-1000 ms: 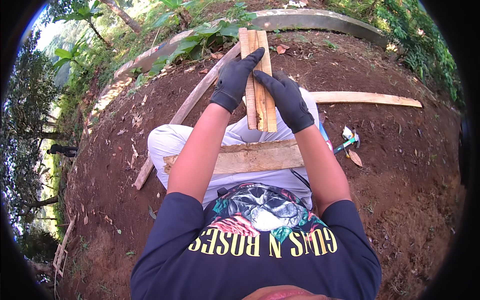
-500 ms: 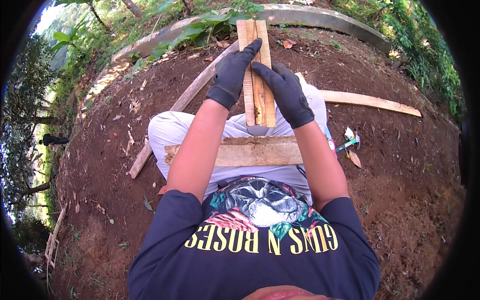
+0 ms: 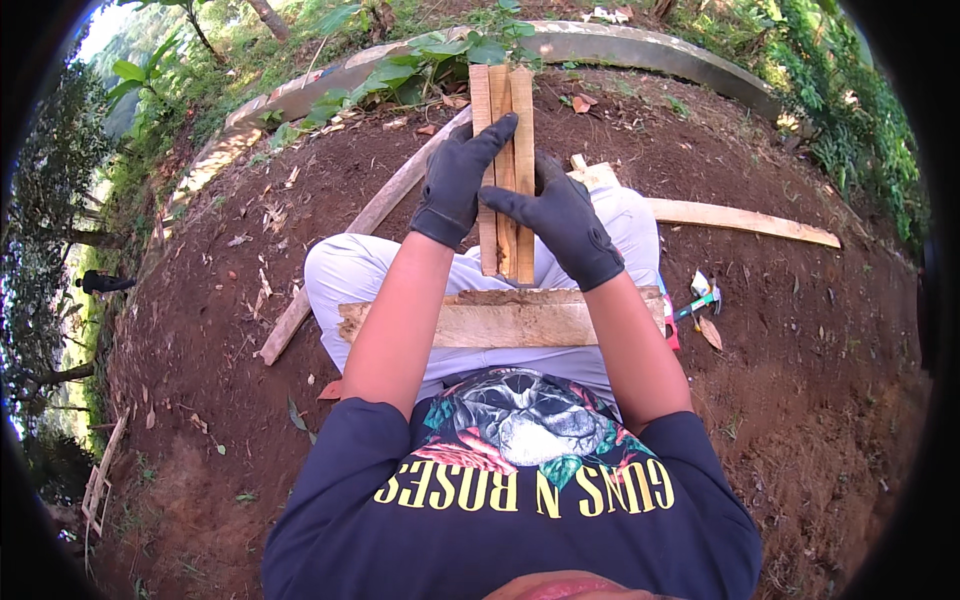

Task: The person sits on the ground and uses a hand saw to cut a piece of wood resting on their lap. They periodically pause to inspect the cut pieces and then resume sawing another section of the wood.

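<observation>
Narrow wooden boards [image 3: 522, 130] stand lengthwise in front of me above my crossed legs, two side strips with a darker, rough strip between them. My left hand [image 3: 452, 185], in a black glove, grips their left side, its index finger stretched over the middle strip. From the right, my gloved right hand [image 3: 562, 222] holds them with the thumb laid across the front; its other fingers are partly hidden behind the wood. Across my lap lies a pale rough plank [image 3: 510, 325], below both hands and touched by neither.
A hammer [image 3: 697, 303] with a green handle lies by my right knee. One long plank [image 3: 745, 220] extends to the right, another [image 3: 375, 212] slants at the left. A low curved wall [image 3: 640, 42] bounds the brown soil. Far left, a person [image 3: 105, 282] in dark clothes.
The held boards have come slightly lower and nearer my lap. My right hand has shifted down along them, its thumb now reaching farther left across the front. The left hand still grips the left side.
</observation>
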Motion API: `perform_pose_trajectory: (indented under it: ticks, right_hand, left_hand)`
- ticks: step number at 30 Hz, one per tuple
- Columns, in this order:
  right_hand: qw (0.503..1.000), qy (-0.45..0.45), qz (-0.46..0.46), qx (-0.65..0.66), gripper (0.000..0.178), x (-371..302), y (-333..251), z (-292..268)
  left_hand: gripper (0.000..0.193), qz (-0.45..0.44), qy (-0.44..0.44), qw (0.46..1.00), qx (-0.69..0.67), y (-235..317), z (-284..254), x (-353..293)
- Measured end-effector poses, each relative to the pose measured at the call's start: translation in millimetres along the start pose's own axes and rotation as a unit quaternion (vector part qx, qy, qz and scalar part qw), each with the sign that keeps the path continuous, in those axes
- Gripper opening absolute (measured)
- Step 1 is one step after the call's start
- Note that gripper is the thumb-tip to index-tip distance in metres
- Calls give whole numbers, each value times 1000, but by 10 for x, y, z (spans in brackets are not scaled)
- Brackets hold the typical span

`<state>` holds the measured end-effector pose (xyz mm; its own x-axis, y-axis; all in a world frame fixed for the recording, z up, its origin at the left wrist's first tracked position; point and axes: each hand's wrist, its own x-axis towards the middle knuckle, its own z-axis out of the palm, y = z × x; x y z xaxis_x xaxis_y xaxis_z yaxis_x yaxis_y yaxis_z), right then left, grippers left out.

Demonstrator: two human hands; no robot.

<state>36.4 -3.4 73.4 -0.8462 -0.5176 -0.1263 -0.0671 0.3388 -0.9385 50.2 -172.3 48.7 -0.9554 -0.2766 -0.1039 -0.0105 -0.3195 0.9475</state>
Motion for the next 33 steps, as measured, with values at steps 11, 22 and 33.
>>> perform_pose_trajectory:
  ticks: [11,22,33]
  right_hand:
    - [925,7,-333,-183,75,106,-242,-404]
    - [621,-148,-617,-460,44,496,-586,-232]
    - [689,26,-532,-492,63,406,-442,-50]
  left_hand:
    - [72,-86,-104,961,-241,356,-653,-181]
    - [71,-60,-195,931,-302,-9,-656,-322]
    - [73,-94,-176,919,-341,-135,-605,-236]
